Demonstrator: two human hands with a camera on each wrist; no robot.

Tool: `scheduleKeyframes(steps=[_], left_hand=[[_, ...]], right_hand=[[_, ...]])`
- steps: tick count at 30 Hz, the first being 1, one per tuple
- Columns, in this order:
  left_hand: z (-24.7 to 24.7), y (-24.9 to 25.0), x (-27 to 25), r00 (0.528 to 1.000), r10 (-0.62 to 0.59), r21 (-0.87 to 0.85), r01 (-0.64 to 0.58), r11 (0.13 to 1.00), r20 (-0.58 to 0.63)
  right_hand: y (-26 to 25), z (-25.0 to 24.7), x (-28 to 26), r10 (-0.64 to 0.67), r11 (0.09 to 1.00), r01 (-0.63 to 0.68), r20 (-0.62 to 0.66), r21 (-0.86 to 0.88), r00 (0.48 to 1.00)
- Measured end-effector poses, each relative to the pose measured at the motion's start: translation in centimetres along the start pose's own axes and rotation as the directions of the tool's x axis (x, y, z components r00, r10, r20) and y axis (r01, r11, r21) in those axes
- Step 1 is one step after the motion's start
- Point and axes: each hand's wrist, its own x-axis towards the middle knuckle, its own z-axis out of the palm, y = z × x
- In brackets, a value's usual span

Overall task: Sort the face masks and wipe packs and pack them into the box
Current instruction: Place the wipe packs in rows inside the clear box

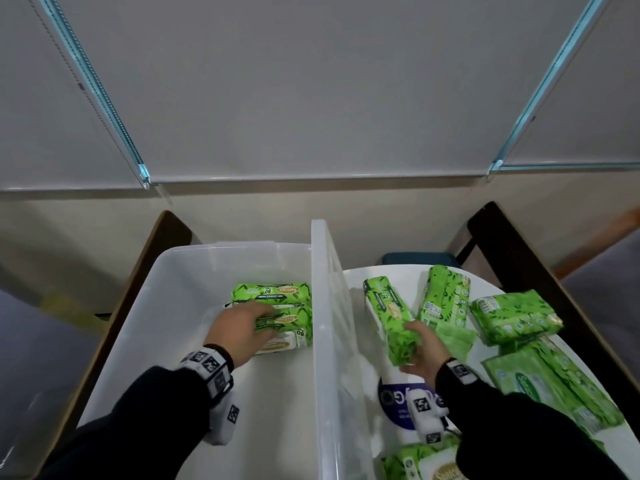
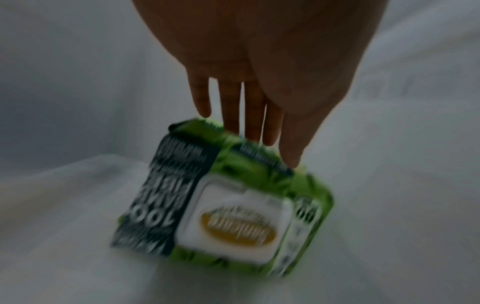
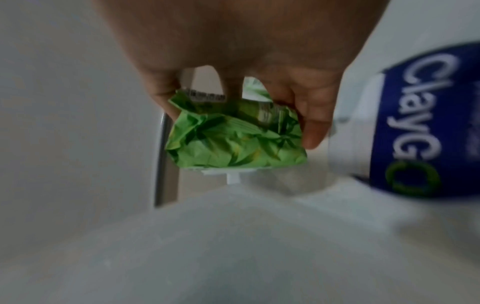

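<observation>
Green wipe packs (image 1: pixel 273 315) already line the clear box (image 1: pixel 166 306); my left hand (image 1: pixel 239 332) rests straight fingers (image 2: pixel 230 107) on them, squaring the row. My right hand (image 1: pixel 424 348) grips the next pack (image 1: pixel 391 320) over the counter (image 1: pixel 485 341). Next I judge: lift it over the upright lid (image 1: pixel 327 306), which stands between. A ClayGo bottle (image 3: pixel 420 123) lies beside.
</observation>
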Motion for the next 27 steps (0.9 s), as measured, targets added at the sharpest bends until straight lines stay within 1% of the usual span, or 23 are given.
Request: scheduleKeyframes(steps=[1,2,3,5,7,8,10,11,13,14,15,17,18,20,21,22,23,24,25,26,27], left_hand=[[-1.3,0.6,-0.3,1.000,-0.024,-0.068,0.023,0.997,-0.019],[-2.8,1.3,-0.6,0.998,-0.036,-0.131,0.028,0.991,-0.057],[-4.4,2.2,-0.9,0.993,-0.022,-0.187,0.000,0.982,-0.116],[-7.9,4.9,-1.8,0.967,0.057,-0.265,-0.124,0.956,-0.248],[-11.9,8.7,-2.8,0.921,0.172,-0.305,-0.285,0.909,-0.349],[-13.9,10.9,-3.4,0.889,0.246,-0.306,-0.375,0.875,-0.387],[-17.5,15.3,-4.6,0.797,0.420,-0.248,-0.553,0.795,-0.433],[-19.0,17.2,-5.1,0.747,0.511,-0.185,-0.625,0.758,-0.425],[-21.2,20.5,-5.6,0.653,0.679,0.004,-0.720,0.694,-0.335],[-22.1,21.8,-5.6,0.617,0.742,0.120,-0.742,0.660,-0.262],[-22.8,22.8,-5.6,0.605,0.776,0.228,-0.742,0.631,-0.179],[-24.3,23.9,-5.8,0.623,0.781,0.385,-0.710,0.589,-0.045],[-24.9,23.9,-6.2,0.625,0.780,0.428,-0.698,0.574,-0.028],[-26.1,22.8,-7.2,0.610,0.788,0.457,-0.680,0.573,-0.080],[-26.5,21.7,-7.7,0.620,0.773,0.438,-0.662,0.607,-0.134],[-26.7,20.3,-8.2,0.656,0.729,0.394,-0.628,0.672,-0.197],[-26.6,18.7,-8.6,0.711,0.656,0.327,-0.575,0.750,-0.255],[-26.3,16.9,-8.7,0.772,0.564,0.251,-0.507,0.825,-0.294],[-25.7,15.0,-8.7,0.830,0.463,0.183,-0.426,0.886,-0.312],[-24.7,13.2,-8.4,0.877,0.367,0.140,-0.339,0.930,-0.311],[-23.4,11.3,-8.1,0.911,0.288,0.122,-0.263,0.957,-0.294]], right_hand=[[-0.4,-1.0,-1.5,0.067,0.989,-0.075,0.064,0.125,0.996],[-0.8,-1.9,-3.1,0.089,0.975,-0.111,0.117,0.193,0.989],[-1.3,-2.7,-4.8,0.077,0.967,-0.112,0.158,0.227,0.984],[-2.7,-4.0,-8.4,-0.010,0.962,-0.057,0.240,0.268,0.971],[-4.6,-4.7,-12.1,-0.104,0.948,-0.007,0.332,0.317,0.938],[-5.6,-4.8,-13.8,-0.161,0.939,0.026,0.371,0.343,0.915],[-7.6,-4.7,-16.9,-0.281,0.919,0.123,0.404,0.375,0.871],[-8.6,-4.4,-18.3,-0.338,0.910,0.185,0.406,0.371,0.849],[-10.1,-3.5,-20.6,-0.436,0.887,0.301,0.417,0.351,0.797],[-10.7,-3.0,-21.7,-0.473,0.874,0.349,0.424,0.339,0.772],[-11.2,-2.6,-22.6,-0.498,0.864,0.389,0.434,0.319,0.751],[-12.2,-1.5,-24.3,-0.534,0.845,0.466,0.435,0.261,0.725],[-12.5,-1.0,-25.0,-0.549,0.833,0.504,0.455,0.229,0.701],[-13.2,-0.1,-26.0,-0.564,0.811,0.548,0.528,0.206,0.635],[-13.4,0.1,-26.4,-0.568,0.804,0.555,0.550,0.212,0.612],[-13.4,0.3,-26.4,-0.578,0.797,0.562,0.548,0.220,0.605],[-13.2,0.4,-26.1,-0.591,0.791,0.571,0.514,0.221,0.621],[-12.7,0.5,-25.5,-0.602,0.788,0.579,0.452,0.207,0.658],[-12.0,0.8,-24.7,-0.596,0.798,0.575,0.383,0.181,0.706],[-11.0,1.2,-23.9,-0.566,0.822,0.551,0.327,0.147,0.757],[-9.9,1.7,-23.1,-0.517,0.854,0.507,0.288,0.115,0.806]])
